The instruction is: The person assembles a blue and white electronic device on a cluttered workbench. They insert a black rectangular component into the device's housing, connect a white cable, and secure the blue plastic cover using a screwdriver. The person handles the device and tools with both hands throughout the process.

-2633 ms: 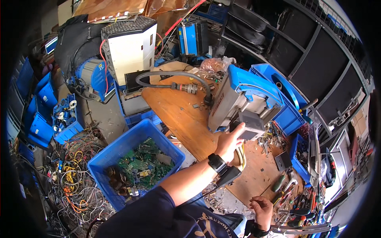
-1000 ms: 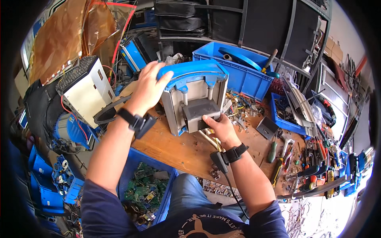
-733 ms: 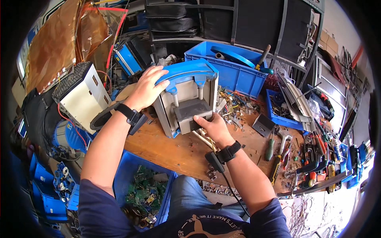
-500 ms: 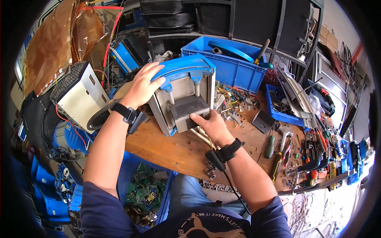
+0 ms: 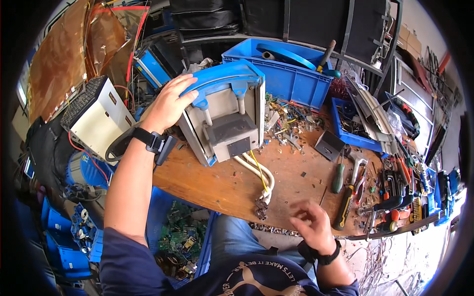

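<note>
A blue-and-grey panel-like housing [image 5: 234, 108] stands tilted on the wooden workbench, with a blue curved top edge, metal side rails and two short posts. Set in its lower part is a grey box [image 5: 232, 137]. My left hand [image 5: 170, 104] grips the housing's upper left corner, fingers over the blue edge and thumb in front. From the box's underside, thick white cables [image 5: 266, 177] and a thin yellow-green wire run down to a dark connector [image 5: 261, 209] near the bench's front edge. My right hand [image 5: 313, 224], slightly blurred, hovers right of the connector, empty, fingers loosely bent and apart.
Right on the bench lie a green-handled screwdriver [image 5: 338, 178], a hammer [image 5: 349, 197] and several other hand tools. Scraps and a blue crate [image 5: 281, 81] are behind. A bin [image 5: 210, 246] of circuit boards sits below the front edge. A white metal box [image 5: 106, 116] stands left.
My right hand has let go of the grey box and moved down and right, toward the bench's front edge. The cables now show fully. My left hand keeps its hold on the housing.
</note>
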`<state>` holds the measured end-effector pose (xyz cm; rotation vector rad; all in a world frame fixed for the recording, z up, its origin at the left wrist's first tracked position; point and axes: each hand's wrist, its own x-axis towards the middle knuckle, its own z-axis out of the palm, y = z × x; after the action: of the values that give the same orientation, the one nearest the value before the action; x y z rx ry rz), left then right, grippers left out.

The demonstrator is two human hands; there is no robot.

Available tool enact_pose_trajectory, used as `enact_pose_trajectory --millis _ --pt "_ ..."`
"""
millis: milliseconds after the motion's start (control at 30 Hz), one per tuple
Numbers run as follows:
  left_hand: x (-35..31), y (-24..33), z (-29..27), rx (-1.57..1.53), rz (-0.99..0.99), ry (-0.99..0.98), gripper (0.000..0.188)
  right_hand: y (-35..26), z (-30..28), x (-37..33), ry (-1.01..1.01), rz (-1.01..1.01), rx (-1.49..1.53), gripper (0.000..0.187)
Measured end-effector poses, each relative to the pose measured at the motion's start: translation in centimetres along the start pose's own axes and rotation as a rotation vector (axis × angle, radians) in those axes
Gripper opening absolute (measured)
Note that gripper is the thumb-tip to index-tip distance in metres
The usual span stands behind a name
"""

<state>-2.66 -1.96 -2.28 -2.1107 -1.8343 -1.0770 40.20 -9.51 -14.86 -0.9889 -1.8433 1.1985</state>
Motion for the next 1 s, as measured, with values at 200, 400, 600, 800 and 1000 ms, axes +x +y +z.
enact_pose_trajectory --millis 200,400,600,800,1000 --pt "0.1 -0.3 0.1 -0.036 -0.006 -0.012 0.044 4.4 -0.2 -3.3 0.131 0.170 0.094 0.014" --pt "0.1 0.0 0.0 -0.041 -0.020 -0.009 0.043 7.0 0.8 -3.3 0.247 0.016 0.013 0.011" --pt "0.1 0.0 0.0 -0.016 -0.022 -0.015 0.042 8.7 1.6 -3.5 0.355 -0.146 -0.093 0.014" --pt "0.0 0.0 -0.1 -0.006 -0.032 -0.022 0.042 9.1 1.7 -3.4 0.358 -0.197 -0.157 0.018" --pt "0.1 0.2 -0.1 -0.015 -0.043 -0.023 0.049 8.7 1.8 -3.3 0.339 -0.210 -0.207 0.021"
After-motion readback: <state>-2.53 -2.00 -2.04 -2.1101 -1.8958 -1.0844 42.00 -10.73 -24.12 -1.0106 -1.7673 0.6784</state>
